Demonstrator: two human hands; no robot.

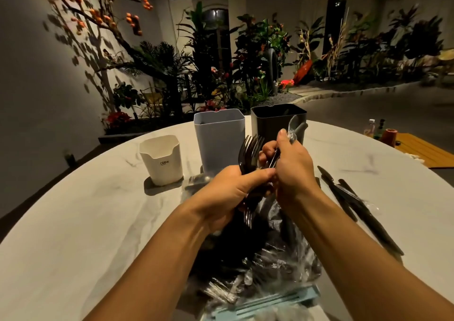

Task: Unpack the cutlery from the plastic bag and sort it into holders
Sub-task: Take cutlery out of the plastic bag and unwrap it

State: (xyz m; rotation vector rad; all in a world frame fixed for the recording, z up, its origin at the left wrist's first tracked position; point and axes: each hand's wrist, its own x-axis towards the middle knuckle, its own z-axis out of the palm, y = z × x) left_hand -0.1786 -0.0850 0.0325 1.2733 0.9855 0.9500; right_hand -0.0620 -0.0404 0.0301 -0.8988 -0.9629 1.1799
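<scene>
Head view looks down over a pale round worktop (73,222) where both hands meet above a crinkled clear plastic bag (277,266) lying close to the person. Left hand (228,193) grips a bundle of black forks (249,153); their long axes run near upright, tines pointing up and away from the person, fanned above the fingers. More tines point down below the same fist; how many forks are in the bundle cannot be counted. Right hand (292,165) is curled round a few pieces of cutlery (293,129), a clear one and a grey one, ends pointing up and away toward the holders; what kind they are cannot be told.

Three holders stand upright on the far side of the hands: a short white holder (162,161) at the left, printed with small dark letters that look like "CRBW", on a grey base; a taller grey-blue holder (218,141) in the middle; and a black holder (275,121) at the right, partly behind the right hand.

Right of the arms, a small group of black knives (353,202) lies flat on the worktop, long axes running diagonally from far-left to near-right. Inside the bag more clear and dark cutlery lies heaped and blurred.
</scene>
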